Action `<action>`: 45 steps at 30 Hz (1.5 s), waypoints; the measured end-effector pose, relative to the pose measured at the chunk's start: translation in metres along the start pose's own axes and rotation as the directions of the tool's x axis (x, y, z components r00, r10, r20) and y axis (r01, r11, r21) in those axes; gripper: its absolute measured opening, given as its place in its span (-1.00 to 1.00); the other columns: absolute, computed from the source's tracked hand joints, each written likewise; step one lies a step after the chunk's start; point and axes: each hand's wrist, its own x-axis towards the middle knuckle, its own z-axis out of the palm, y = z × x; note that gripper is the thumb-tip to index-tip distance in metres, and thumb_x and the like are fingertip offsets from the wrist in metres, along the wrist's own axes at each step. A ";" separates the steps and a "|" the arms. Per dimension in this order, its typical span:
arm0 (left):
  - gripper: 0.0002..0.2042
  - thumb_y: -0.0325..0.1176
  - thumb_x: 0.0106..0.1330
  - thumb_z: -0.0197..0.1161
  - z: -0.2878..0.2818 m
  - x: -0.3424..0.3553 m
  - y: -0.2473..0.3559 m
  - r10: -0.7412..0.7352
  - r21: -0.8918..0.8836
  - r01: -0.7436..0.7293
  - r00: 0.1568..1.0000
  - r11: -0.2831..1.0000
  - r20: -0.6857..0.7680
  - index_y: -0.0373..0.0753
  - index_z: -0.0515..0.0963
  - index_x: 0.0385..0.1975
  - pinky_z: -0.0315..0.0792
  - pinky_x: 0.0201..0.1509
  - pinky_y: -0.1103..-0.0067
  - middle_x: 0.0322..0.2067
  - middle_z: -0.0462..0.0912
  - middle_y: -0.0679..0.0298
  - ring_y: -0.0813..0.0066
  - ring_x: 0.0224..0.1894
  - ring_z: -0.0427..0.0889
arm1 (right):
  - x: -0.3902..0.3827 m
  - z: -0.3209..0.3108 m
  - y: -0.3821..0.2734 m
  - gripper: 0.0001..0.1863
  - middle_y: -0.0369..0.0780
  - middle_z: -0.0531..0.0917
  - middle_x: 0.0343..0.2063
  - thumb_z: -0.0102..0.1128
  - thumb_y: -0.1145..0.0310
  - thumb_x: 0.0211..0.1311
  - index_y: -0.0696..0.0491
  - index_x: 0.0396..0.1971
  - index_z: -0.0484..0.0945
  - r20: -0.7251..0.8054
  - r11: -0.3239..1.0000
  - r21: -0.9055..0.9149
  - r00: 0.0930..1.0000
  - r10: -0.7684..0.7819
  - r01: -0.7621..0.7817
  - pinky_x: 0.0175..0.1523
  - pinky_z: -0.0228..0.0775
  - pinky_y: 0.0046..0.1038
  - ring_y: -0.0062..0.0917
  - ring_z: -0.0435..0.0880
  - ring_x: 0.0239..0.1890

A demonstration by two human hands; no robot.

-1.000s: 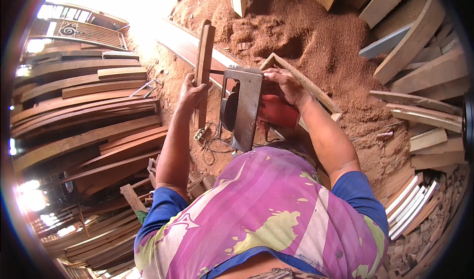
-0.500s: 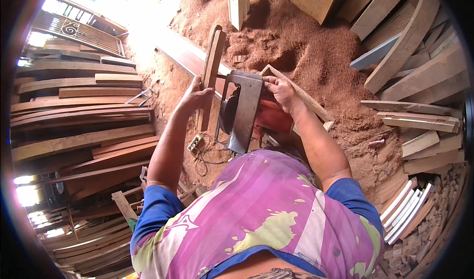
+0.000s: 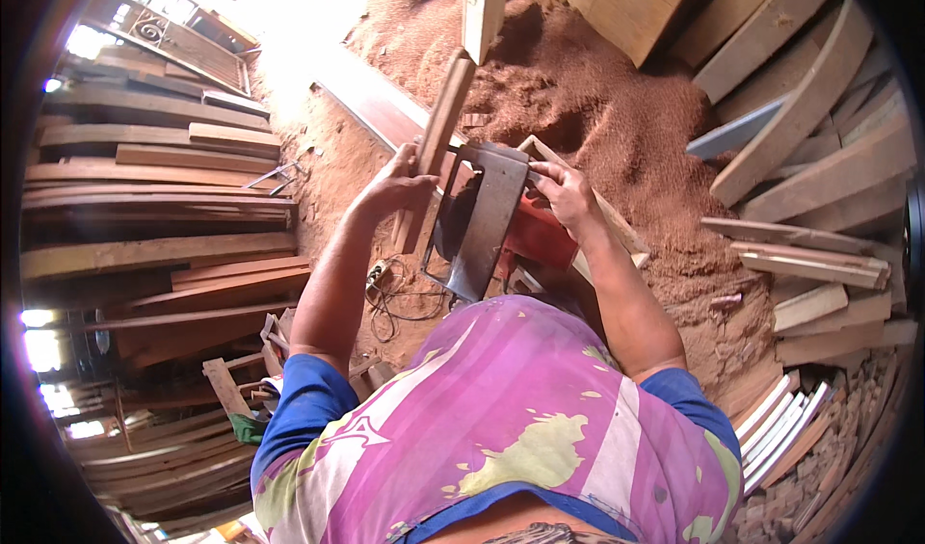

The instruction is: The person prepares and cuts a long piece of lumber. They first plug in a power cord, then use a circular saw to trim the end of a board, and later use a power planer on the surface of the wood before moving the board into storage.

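My left hand (image 3: 393, 185) is closed around the middle of a narrow brown wooden board (image 3: 446, 110). The board stands on edge, its far end leaning right, along the left side of a circular saw. Flat metal base plate (image 3: 488, 218) facing up, the saw shows its red body (image 3: 541, 234) on the right and a dark part in the plate's opening. At the plate's far right corner, the fingers of my right hand (image 3: 568, 200) are bent and pressed together on its edge. Whether the board touches the plate is hard to see.
Under the saw is a pale wooden frame (image 3: 617, 218). A power cord (image 3: 387, 315) lies on the floor near a socket block (image 3: 376, 272). Beyond is a heap of sawdust (image 3: 597, 91). Stacked planks (image 3: 154, 255) line the left; boards (image 3: 819, 159) lean at the right.
The board's far end has tipped to the right, and my left hand has shifted slightly along with it. My right hand stays at the base plate's corner. The whole view has turned a little.
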 end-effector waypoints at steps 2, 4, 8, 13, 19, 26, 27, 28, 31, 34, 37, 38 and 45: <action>-0.41 -0.36 0.20 0.33 -0.003 0.000 -0.005 0.045 -0.116 -0.044 0.999 0.992 0.007 -0.18 0.19 0.19 0.44 -0.36 0.62 -0.23 0.59 0.22 0.58 -0.31 0.53 | -0.001 0.006 -0.006 -0.71 -0.28 0.65 -0.26 0.01 0.48 0.27 0.19 -0.04 0.55 0.041 1.000 0.017 0.999 -0.019 0.019 -0.18 0.48 -0.57 -0.65 0.61 -0.30; -0.44 -0.32 0.19 0.36 -0.004 0.009 -0.009 -0.050 0.075 0.050 0.999 0.996 -0.002 -0.18 0.23 0.13 0.41 -0.39 0.59 -0.33 0.53 0.26 0.60 -0.37 0.48 | -0.007 -0.004 -0.003 -0.64 -0.25 0.64 -0.24 -0.09 0.56 0.20 0.25 0.00 0.49 0.082 0.997 0.008 0.994 -0.076 0.076 -0.13 0.47 -0.61 -0.66 0.61 -0.27; -0.20 -0.13 0.21 0.36 -0.005 0.009 -0.027 0.013 0.078 -0.011 1.000 0.997 -0.026 -0.24 0.05 0.35 0.24 0.25 0.43 0.12 0.41 0.02 0.32 0.18 0.36 | -0.006 -0.013 0.004 -0.52 -0.17 0.60 -0.13 -0.10 0.57 0.11 0.21 0.10 0.41 0.076 0.999 0.022 0.996 -0.036 0.035 -0.21 0.46 -0.57 -0.62 0.59 -0.28; -0.46 -0.03 0.27 0.26 -0.005 -0.025 -0.053 0.082 -0.142 -0.132 0.945 0.981 -0.317 -0.24 0.40 0.13 0.37 0.09 0.48 -0.01 0.53 0.18 0.38 0.01 0.48 | -0.011 -0.037 0.005 -0.61 -0.23 0.58 -0.23 -0.03 0.48 0.22 0.19 0.07 0.44 -0.044 0.998 -0.056 0.999 -0.013 0.010 -0.28 0.43 -0.61 -0.63 0.56 -0.37; -0.84 -0.29 0.29 0.27 0.016 -0.084 -0.092 0.012 -0.283 -0.315 0.688 0.906 -0.726 -0.26 0.55 -0.35 0.39 -0.27 0.67 -0.44 0.58 0.43 0.70 -0.40 0.48 | 0.001 -0.114 0.090 -0.69 -0.34 0.56 -0.45 0.13 0.24 0.33 0.13 -0.07 0.52 -0.209 0.914 -0.391 0.977 0.028 -0.110 -0.43 0.36 -0.65 -0.70 0.50 -0.49; -0.49 0.10 0.17 0.30 0.072 -0.219 0.145 0.923 -0.366 -0.893 0.342 0.261 -0.177 -0.37 0.64 -0.35 0.45 -0.26 0.42 -0.33 0.62 0.09 0.23 -0.31 0.58 | -0.020 -0.103 0.104 -0.41 -0.27 0.58 -0.42 -0.14 -0.13 0.39 0.16 -0.06 0.51 -0.293 0.912 -0.156 0.900 0.324 -0.379 -0.46 0.39 -0.55 -0.63 0.54 -0.46; -0.45 0.14 0.20 0.24 0.082 -0.226 0.164 0.939 -0.480 -0.860 0.290 0.172 -0.183 -0.38 0.63 -0.36 0.42 -0.25 0.38 -0.32 0.61 0.04 0.19 -0.31 0.57 | -0.016 -0.105 0.106 -0.40 -0.26 0.58 -0.41 -0.15 -0.13 0.39 0.17 -0.05 0.51 -0.206 0.932 -0.101 0.924 0.323 -0.348 -0.45 0.39 -0.54 -0.63 0.54 -0.46; -0.44 0.16 0.21 0.22 0.092 -0.231 0.172 0.947 -0.522 -0.844 0.258 0.123 -0.193 -0.39 0.62 -0.37 0.41 -0.25 0.36 -0.32 0.60 0.02 0.17 -0.32 0.56 | -0.013 -0.103 0.107 -0.39 -0.26 0.58 -0.41 -0.15 -0.13 0.39 0.17 -0.04 0.51 -0.181 0.937 -0.087 0.930 0.319 -0.338 -0.45 0.39 -0.54 -0.63 0.54 -0.46; -0.42 0.08 0.10 0.38 0.132 -0.238 0.187 0.938 -0.636 -0.769 0.176 -0.059 -0.300 -0.36 0.58 -0.11 0.47 -0.18 0.38 -0.28 0.59 0.04 0.13 -0.25 0.60 | -0.007 -0.089 0.109 -0.39 -0.25 0.58 -0.41 -0.15 -0.13 0.39 0.17 -0.04 0.51 -0.178 0.915 -0.154 0.921 0.346 -0.373 -0.45 0.40 -0.54 -0.62 0.54 -0.46; -0.50 0.03 0.11 0.40 0.113 -0.245 0.190 0.945 -0.773 -0.632 0.287 0.064 -0.157 -0.36 0.61 -0.24 0.46 -0.15 0.48 -0.27 0.57 0.08 0.27 -0.22 0.59 | -0.027 -0.101 0.114 -0.39 -0.25 0.58 -0.41 -0.14 -0.13 0.38 0.17 -0.04 0.50 -0.298 0.909 -0.163 0.898 0.324 -0.383 -0.45 0.40 -0.54 -0.62 0.54 -0.46; -0.60 -0.05 0.20 0.32 0.122 -0.243 0.191 0.957 -0.734 -0.677 0.247 0.055 -0.155 -0.37 0.61 -0.40 0.44 -0.20 0.52 -0.31 0.55 0.09 0.32 -0.27 0.57 | -0.033 -0.099 0.110 -0.39 -0.25 0.58 -0.41 -0.14 -0.13 0.38 0.17 -0.03 0.50 -0.315 0.908 -0.187 0.898 0.307 -0.376 -0.45 0.40 -0.54 -0.62 0.54 -0.46; -0.62 -0.08 0.22 0.31 0.122 -0.243 0.193 0.965 -0.725 -0.688 0.213 0.038 -0.152 -0.37 0.60 -0.43 0.43 -0.22 0.52 -0.32 0.55 0.09 0.32 -0.29 0.56 | -0.036 -0.099 0.111 -0.39 -0.25 0.58 -0.41 -0.14 -0.13 0.38 0.16 -0.03 0.50 -0.325 0.913 -0.186 0.899 0.292 -0.364 -0.45 0.40 -0.54 -0.62 0.54 -0.46; -0.80 -0.37 0.27 0.17 0.130 -0.250 0.188 0.962 -0.680 -0.717 0.047 -0.155 -0.270 -0.34 0.57 -0.56 0.38 -0.38 0.50 -0.48 0.57 0.12 0.30 -0.46 0.55 | -0.069 -0.122 0.137 -0.39 -0.24 0.58 -0.42 -0.14 -0.13 0.38 0.16 -0.03 0.50 -0.437 0.944 -0.201 0.886 0.152 -0.262 -0.45 0.40 -0.55 -0.61 0.54 -0.47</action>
